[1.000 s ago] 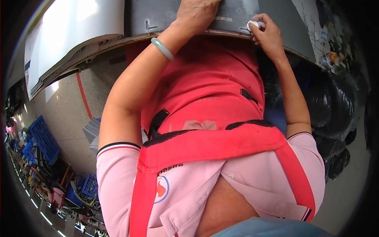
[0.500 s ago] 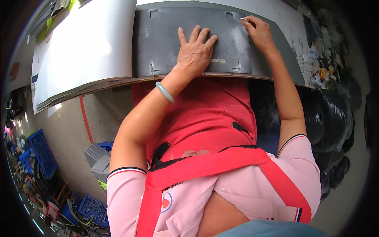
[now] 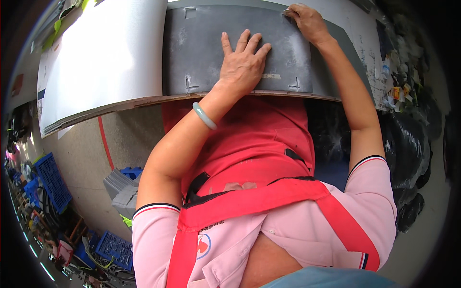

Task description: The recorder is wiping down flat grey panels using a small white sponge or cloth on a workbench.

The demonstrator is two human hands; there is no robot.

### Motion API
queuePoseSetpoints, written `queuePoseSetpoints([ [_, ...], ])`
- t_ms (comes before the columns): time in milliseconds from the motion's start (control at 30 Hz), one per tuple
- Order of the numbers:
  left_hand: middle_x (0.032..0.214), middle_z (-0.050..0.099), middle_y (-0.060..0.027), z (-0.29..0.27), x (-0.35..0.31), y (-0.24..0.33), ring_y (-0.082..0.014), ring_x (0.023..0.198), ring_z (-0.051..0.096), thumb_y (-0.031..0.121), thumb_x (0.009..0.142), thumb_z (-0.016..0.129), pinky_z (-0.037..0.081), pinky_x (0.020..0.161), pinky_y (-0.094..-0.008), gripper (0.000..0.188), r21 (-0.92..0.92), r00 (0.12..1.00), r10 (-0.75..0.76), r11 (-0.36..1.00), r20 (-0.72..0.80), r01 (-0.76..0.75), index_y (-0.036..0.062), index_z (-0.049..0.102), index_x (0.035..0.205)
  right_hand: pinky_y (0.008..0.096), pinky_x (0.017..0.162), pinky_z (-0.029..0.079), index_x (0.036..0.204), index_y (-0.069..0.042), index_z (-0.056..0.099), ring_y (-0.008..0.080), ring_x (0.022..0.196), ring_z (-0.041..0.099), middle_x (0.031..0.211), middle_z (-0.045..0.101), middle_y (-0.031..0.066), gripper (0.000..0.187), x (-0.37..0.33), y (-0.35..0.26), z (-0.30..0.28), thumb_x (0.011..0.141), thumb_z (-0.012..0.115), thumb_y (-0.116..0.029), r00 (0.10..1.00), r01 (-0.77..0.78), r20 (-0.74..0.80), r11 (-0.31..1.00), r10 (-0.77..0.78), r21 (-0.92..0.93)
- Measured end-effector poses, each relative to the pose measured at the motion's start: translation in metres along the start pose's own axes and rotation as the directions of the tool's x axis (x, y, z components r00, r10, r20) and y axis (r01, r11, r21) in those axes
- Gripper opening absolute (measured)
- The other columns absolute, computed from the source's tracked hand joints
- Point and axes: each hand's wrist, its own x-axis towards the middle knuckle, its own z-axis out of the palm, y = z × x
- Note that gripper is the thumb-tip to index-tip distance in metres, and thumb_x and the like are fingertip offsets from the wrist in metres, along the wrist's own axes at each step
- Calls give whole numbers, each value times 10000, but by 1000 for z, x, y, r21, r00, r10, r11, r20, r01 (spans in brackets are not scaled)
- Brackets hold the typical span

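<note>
A dark grey template board (image 3: 201,55), dusted with white chalk, lies on a larger grey sheet (image 3: 329,72). Small L-shaped cutouts show near its corners. My left hand (image 3: 244,65) presses flat on the board, fingers spread, with nothing in it. At the board's far right corner, my right hand (image 3: 307,21) is closed in a pinch on a thin pale piece of chalk (image 3: 288,13). The chalk's tip is at the far right cutout, which the fingers mostly hide. A bit of tape (image 3: 271,76) sticks to the board near its front edge.
Left of the board, a stack of large white sheets (image 3: 101,53) covers the worktable. Scraps and small packets (image 3: 398,93) lie off its right end, above black plastic bags (image 3: 408,144). Blue crates (image 3: 53,185) and grey stacked pieces (image 3: 122,189) stand on the floor at left.
My right hand has moved slightly farther away and a little left with the chalk, to the far right cutout. My left hand stays flat on the board; the view has shifted slightly.
</note>
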Motion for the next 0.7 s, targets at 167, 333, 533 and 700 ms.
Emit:
queuePoseSetpoints([
  [167,1410,546,-76,3,-1,3,-316,1396,433,190,962,583,234,1112,-731,337,11,1000,1,1000,-12,-1,193,638,1295,292,639,538,997,-28,673,141,647,639,779,682,38,210,-12,8,-4,968,662,-236,875,-484,130,836,467,258],
  [333,1409,549,-71,2,-3,0,-311,1391,438,203,967,582,239,1110,-733,334,23,1000,-8,1000,-15,8,199,640,1296,281,546,504,944,-26,641,94,595,590,726,647,33,164,-5,-34,-8,932,655,-189,828,-538,84,746,554,392],
  [533,1412,545,-71,6,0,1,-314,1389,441,213,965,586,231,1114,-735,349,24,1000,-2,1000,-20,3,207,628,1312,313,461,484,964,-28,619,127,519,579,672,624,50,97,11,-4,-6,902,612,-102,800,-598,268,748,537,288],
  [700,1427,527,-74,8,-1,-1,-318,1394,435,210,961,580,209,1112,-750,358,25,1000,-1,1000,-12,1,203,621,1317,304,466,491,1014,-35,668,127,535,594,683,645,65,134,20,-17,-12,903,641,-104,964,-265,254,172,80,949],
])
